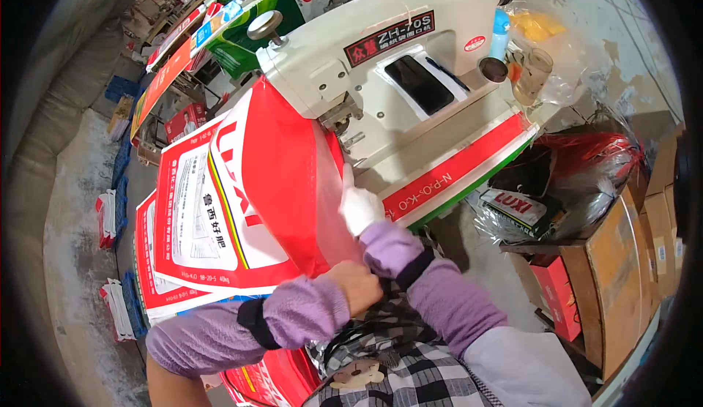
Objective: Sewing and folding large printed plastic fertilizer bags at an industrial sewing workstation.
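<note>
A large red and white woven sack (282, 180) slants up to a cream sewing machine (315, 63), with its red edge by the needle area. My right hand (360, 209), in a white glove, is closed at that edge just below the needle. Its index finger stretches along the edge toward the machine, while the other fingers curl in. Lower down, my bare left hand (355, 288) is closed in a fist on the sack's near corner; its fingertips are hidden. Both forearms wear purple sleeves.
More sacks (150, 290) lie beneath this one. On the machine rest a black phone (419, 85) and, farther right, a glass jar (533, 85). A wooden box (611, 282) and a clear plastic bag (586, 180) stand at right. Folded red-white bundles (106, 220) lie at left.
</note>
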Action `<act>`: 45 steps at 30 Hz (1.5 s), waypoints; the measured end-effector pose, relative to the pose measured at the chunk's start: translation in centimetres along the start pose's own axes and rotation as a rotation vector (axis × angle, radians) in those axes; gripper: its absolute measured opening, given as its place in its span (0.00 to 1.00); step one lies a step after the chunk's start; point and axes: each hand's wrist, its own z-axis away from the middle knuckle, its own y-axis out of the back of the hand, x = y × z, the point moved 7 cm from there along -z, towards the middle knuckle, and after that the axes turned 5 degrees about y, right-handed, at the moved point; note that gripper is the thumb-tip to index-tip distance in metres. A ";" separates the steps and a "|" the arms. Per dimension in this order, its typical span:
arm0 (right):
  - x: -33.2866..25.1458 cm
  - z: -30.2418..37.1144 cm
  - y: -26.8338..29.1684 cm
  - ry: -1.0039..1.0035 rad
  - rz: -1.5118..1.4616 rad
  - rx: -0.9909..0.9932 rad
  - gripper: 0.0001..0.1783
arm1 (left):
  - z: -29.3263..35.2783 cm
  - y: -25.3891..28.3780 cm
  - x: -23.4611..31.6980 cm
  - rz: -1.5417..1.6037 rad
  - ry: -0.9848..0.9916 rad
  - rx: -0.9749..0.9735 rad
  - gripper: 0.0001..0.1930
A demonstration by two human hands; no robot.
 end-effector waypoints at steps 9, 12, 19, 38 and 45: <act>-2.2 -1.3 1.2 0.164 0.598 0.110 0.37 | 6.9 10.7 -14.1 -0.197 -0.139 0.058 0.03; 1.6 -7.5 -3.9 0.089 0.494 0.005 0.39 | 4.9 8.4 -2.3 -0.108 -0.205 0.242 0.12; -0.3 -6.1 -1.6 -0.129 0.347 -0.306 0.41 | 9.9 11.3 -11.2 0.202 0.202 0.793 0.28; -6.7 12.0 3.5 0.622 -0.600 -0.140 0.22 | 53.8 -5.5 -27.8 0.675 1.148 1.299 0.19; -3.4 13.4 1.4 0.510 -0.677 -0.323 0.15 | 7.1 11.7 -3.6 0.710 0.018 0.418 0.31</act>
